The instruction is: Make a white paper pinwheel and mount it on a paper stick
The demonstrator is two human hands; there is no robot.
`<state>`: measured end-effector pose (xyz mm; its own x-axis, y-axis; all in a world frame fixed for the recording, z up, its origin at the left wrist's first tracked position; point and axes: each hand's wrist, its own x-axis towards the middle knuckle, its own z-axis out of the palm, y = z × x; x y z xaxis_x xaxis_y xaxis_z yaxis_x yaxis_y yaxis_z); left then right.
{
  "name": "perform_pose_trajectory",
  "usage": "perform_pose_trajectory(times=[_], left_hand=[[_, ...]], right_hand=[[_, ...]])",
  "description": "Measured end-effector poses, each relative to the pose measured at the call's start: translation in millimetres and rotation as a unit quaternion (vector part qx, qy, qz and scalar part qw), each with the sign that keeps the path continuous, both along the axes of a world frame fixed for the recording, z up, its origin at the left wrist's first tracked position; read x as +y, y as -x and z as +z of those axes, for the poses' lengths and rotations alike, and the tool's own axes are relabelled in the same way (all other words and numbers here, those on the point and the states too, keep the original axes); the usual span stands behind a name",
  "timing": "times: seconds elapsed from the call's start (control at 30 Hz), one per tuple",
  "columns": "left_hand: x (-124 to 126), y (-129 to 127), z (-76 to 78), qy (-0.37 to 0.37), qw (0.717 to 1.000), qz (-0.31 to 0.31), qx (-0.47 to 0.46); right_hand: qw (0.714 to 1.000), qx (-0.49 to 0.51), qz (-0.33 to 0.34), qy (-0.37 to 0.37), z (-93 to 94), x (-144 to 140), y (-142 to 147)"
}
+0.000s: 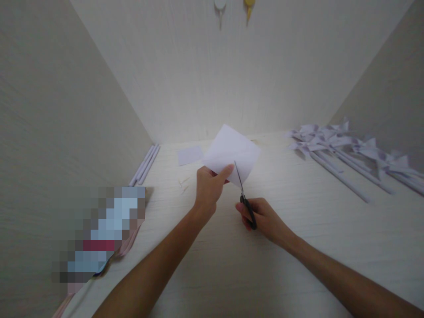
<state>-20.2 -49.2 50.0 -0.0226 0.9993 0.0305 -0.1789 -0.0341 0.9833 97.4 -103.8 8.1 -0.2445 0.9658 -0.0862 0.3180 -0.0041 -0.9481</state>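
The left hand pinches the paper above the table. The right hand grips the scissors, blades at the paper's near corner; pinwheels lie to the right.

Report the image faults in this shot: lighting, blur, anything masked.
Head view: dim, uneven light, with the back wall brighter than the left wall; head view: the white sheet stands out pale, without harsh glare; head view: the paper pinwheels look soft and smeared; head view: coarse pixel blocks mask something at the lower left.
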Motion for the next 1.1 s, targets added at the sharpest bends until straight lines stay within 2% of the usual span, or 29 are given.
perform_pose_trajectory(times=[0.53,0.6,0.73,0.83,0.97,1.1], left_hand=[[1,0,-2.6,-0.011,1.0,-0.007,-0.016],[3,1,-0.9,-0.019,0.999,0.009,-0.029],[9,6,4.5,-0.034,0.995,0.081,-0.055],[14,11,7.5,-0.049,0.992,0.098,-0.062],[18,16,6.7,-0.065,0.992,0.102,-0.048],[18,16,3.0,-0.035,0.998,0.048,-0.006]], right_hand=[[1.0,0.005,-0.002,0.004,-1.4,1,0],[1.0,0.008,0.002,0.007,-2.2,1,-1],[1.0,0.009,0.02,0.008,-3.4,0,-2],[1.0,0.021,0.019,0.003,-4.3,0,-2],[0.996,0.063,-0.035,-0.053,-6.1,2,-2],[0.969,0.144,-0.186,-0.07,-7.2,9,-4]])
